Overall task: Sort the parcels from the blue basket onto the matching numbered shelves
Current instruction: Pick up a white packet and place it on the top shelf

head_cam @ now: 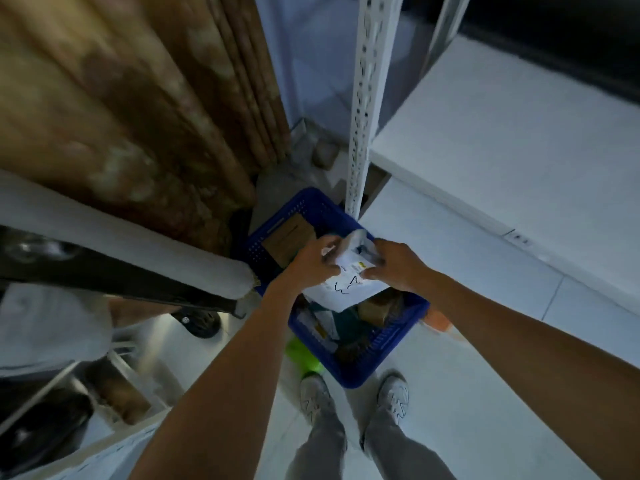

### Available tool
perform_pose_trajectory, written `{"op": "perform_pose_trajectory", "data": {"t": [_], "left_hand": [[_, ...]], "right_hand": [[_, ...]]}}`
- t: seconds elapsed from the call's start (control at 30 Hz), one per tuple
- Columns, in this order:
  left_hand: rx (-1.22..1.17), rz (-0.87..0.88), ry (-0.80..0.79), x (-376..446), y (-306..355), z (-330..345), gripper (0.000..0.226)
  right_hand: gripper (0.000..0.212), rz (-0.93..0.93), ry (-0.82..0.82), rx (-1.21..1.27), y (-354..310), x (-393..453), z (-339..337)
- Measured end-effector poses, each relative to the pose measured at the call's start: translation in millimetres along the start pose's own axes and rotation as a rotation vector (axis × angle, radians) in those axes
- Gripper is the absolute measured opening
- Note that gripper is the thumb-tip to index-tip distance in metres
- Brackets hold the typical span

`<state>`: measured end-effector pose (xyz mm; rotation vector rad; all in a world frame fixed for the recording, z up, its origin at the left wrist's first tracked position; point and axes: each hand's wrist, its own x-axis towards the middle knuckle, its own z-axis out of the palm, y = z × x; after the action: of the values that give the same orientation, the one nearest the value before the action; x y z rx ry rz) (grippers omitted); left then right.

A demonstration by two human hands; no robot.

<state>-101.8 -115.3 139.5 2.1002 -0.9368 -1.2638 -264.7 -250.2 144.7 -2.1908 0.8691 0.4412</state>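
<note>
A: What are the hands doing?

B: Both hands hold one parcel. The left hand (317, 259) grips the left edge of a soft white plastic mailer bag (349, 277) with curled fingers, and the right hand (394, 263) pinches its right edge. The bag carries a printed label with a yellow patch and a black scrawl written on its lower half; I cannot read the scrawl as a number.

A: Where is that bag?

B: Lifted above the blue perforated plastic basket (377, 344), over its middle. The basket stands on the pale tiled floor (467, 393).

A: What lies in the basket?

B: At 11 o'clock from the hands, a flat brown cardboard parcel (289, 239). At 6 o'clock, under the bag, more parcels: a smaller brown box (375, 311) and some white packets (320, 325), too dim to tell apart.

A: And around it?

B: At 12 o'clock, a white slotted metal upright (363, 109) of the shelving rises just behind the basket's far corner. At 2 o'clock, a white shelf board (502, 140). At 10 o'clock, a brown patterned curtain (131, 105). At 6 o'clock, the person's grey trainers (393, 398) and grey trousers, toes near the basket's near corner. A bright green object (306, 358) lies just beside the basket at 7 o'clock, blurred.
</note>
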Motion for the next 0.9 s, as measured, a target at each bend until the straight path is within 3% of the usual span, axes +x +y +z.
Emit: {"op": "perform_pose_trajectory", "data": {"t": [0.17,0.33,0.6,0.7,0.8,0.9], "left_hand": [[0.021,0.037,0.043,-61,75,-63,0.073],[0.073,0.193,0.187,-121,174,-112,0.070],[0.334,0.487,0.302,-203,317,-162,0.081],[0.681,0.470,0.388,-216,355,-171,0.095],[0.943,0.453,0.421,-223,384,-170,0.081],[0.870,0.480,0.367,-219,397,-171,0.075]], "right_hand": [[0.031,-0.079,0.130,0.165,-57,-65,-98],[0.048,-0.171,0.233,0.214,-110,-125,-183],[0.056,-0.305,0.315,-0.133,-186,-195,-288],[0.050,-0.313,0.336,-0.259,-211,-219,-312],[0.051,-0.310,0.372,-0.339,-229,-240,-326],[0.048,-0.303,0.446,-0.320,-230,-253,-333]]}}
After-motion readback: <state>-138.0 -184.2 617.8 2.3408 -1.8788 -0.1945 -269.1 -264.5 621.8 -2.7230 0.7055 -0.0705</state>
